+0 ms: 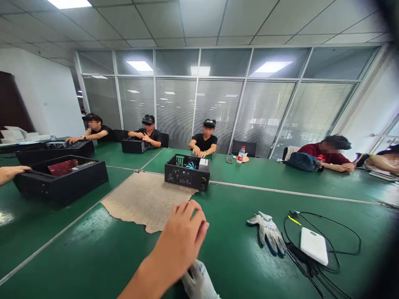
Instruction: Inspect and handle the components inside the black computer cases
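Note:
My left hand point(182, 228) reaches in from the bottom over the green table, palm down. Its fingers are loosely bent, with a gap between thumb and index finger, and nothing is in it. Partly hidden under my forearm is a grey-white work glove point(202, 280) with blue print; its lower end is cut off by the frame. I cannot make out my right hand. Past my fingertips lies a ragged beige mat point(140, 199). An open black computer case point(187, 174) stands at its far right corner. To the right, another work glove point(268, 233) lies flat.
A white power bank point(314, 246) lies among black cables point(343, 226) at right. Another open case point(65, 176) stands left, a person's hand point(12, 172) on its edge. Several people sit across the table point(249, 199). A water bottle point(241, 154) stands at the far side.

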A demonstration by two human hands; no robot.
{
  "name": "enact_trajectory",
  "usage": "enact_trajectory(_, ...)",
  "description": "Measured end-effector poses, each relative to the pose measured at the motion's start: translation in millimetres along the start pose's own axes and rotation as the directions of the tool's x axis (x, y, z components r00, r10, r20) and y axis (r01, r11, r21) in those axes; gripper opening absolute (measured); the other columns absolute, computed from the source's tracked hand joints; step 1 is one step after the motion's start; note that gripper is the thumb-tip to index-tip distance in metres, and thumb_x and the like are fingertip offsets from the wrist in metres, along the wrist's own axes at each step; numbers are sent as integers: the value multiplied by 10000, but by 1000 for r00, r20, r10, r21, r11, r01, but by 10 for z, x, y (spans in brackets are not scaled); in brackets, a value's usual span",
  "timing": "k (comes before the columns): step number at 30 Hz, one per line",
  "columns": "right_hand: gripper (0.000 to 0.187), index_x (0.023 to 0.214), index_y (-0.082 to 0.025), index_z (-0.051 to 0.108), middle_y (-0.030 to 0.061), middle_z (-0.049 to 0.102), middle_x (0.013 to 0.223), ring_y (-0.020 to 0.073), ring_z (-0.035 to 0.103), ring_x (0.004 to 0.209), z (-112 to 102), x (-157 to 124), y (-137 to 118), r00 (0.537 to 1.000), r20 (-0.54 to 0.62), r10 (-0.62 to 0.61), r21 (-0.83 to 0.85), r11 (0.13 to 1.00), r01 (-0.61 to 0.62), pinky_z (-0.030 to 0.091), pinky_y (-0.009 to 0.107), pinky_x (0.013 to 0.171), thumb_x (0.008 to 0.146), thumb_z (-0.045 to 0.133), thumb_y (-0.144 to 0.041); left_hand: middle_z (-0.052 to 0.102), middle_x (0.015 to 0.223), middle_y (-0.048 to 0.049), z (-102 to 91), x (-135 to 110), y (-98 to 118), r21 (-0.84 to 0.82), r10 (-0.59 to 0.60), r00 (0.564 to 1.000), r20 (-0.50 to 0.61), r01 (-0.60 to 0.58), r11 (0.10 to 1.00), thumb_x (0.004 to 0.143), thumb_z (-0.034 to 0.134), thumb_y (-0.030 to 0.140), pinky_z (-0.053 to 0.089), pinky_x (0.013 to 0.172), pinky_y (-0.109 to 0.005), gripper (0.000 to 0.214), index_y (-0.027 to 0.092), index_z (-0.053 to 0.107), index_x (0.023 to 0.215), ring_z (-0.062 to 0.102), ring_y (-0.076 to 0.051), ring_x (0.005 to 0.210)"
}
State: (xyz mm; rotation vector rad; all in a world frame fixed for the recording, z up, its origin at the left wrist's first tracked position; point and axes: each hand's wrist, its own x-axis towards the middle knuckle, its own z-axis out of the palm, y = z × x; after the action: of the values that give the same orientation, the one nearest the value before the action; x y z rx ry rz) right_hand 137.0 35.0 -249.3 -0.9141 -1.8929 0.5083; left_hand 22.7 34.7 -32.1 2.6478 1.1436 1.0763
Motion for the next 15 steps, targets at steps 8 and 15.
enact_trajectory(8, 281, 1286, -221, 575, 129, 662, 1195, 272, 646, 1108, -420, 688, 134, 973, -197, -123, -484, 875, 13, 547, 442, 977, 1025, 548, -322, 313, 1666, -231, 709, -4, -1897, 501, -214, 975, -63, 217, 838, 995, 634, 233, 287, 1244, -658, 673, 121, 339, 1589, 197, -428, 1570)
enact_trajectory(15, 428, 1250, -145, 645, 169, 712, 1198, 335, 647, 1156, -743, 1977, 386, 983, 29, 183, -847, 527, -74, 468, 473, 1023, 1014, 578, -497, 533, 1526, -194, 698, -90, -2173, 468, -185, 981, -61, 191, 863, 1097, 439, 325, 345, 1240, -595, 418, 115, 520, 1449, 405, -356, 1495)
